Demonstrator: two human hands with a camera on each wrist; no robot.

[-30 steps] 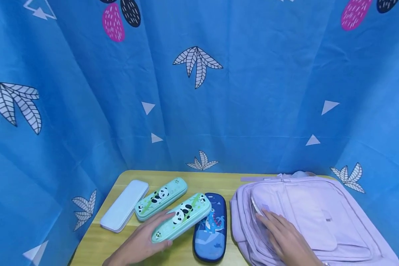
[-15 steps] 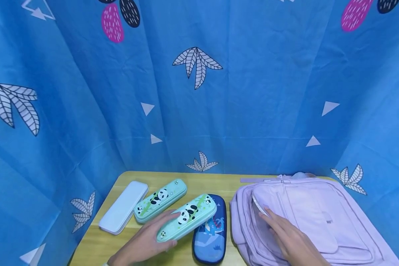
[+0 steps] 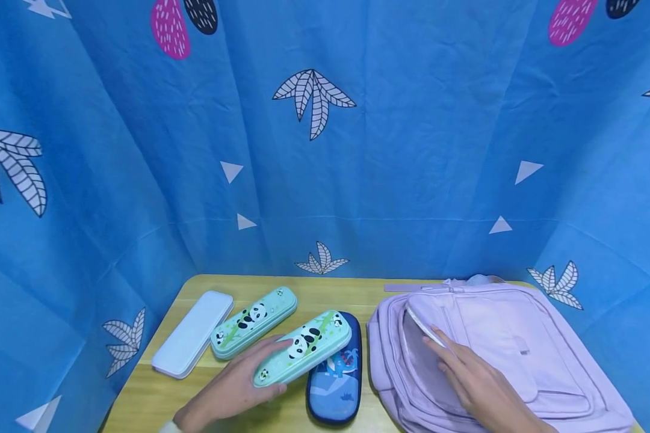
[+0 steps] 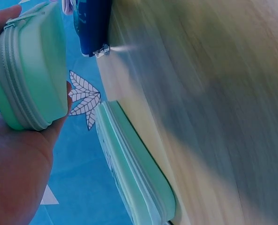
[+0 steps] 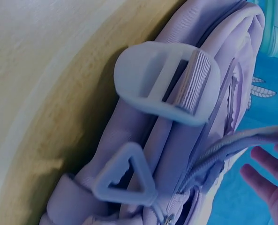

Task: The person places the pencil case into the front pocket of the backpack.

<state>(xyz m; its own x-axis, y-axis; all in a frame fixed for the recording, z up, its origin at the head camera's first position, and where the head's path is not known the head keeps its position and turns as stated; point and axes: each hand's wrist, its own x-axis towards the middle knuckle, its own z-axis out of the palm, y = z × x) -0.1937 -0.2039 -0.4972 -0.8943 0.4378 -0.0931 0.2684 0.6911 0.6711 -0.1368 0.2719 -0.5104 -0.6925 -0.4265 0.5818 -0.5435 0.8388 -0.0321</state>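
Backpack pocket [image 3: 424, 358] now gapes wider, more accessible. Right hand [image 3: 479, 383] lifts it, pinch unclear; left hand [image 3: 239, 382] grips one panda case [image 3: 307, 347].

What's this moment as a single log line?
left hand: holds panda case; right hand: touches open pocket of lilac backpack; on table: second panda case, blue case, pale case

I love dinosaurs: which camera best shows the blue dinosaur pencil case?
Head view: the blue dinosaur pencil case shows its printed top, partly hidden by a held panda pencil case. Left wrist: only one dark end. Right wrist: none.
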